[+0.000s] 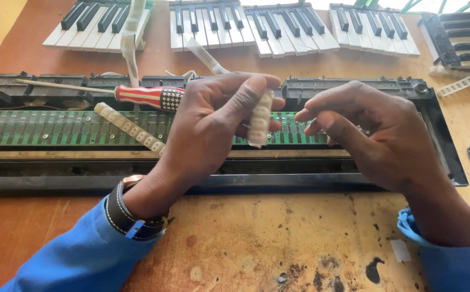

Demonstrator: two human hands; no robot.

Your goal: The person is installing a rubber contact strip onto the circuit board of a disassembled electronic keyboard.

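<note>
A worn wooden workbench [235,249] is pretty much filled by an opened-up keyboard chassis [40,176], black, stretched across the middle, with its long green circuit board [56,127] exposed. Along the far edge, several pulled-out blocks of black and white keys [286,27] are laid in a row. A screwdriver [143,96] with a red-and-white striped handle is rested on the chassis, shaft pointed left. A pale rubber contact strip [129,128] is left lying diagonally across the green board, just below the screwdriver handle.

Above the board's middle, the left hand [213,127] is closed around a second whitish rubber contact strip [260,120], held upright and pinched between thumb and fingers, with its upper tail trailing off toward the keys. The right hand [375,132] is held just beside it, fingers curled loosely with fingertips pointed at the strip; nothing is clearly gripped by it, apart from the strip by a small gap. A watch [132,216] with a dark strap is worn on the left wrist, above blue sleeves
</note>
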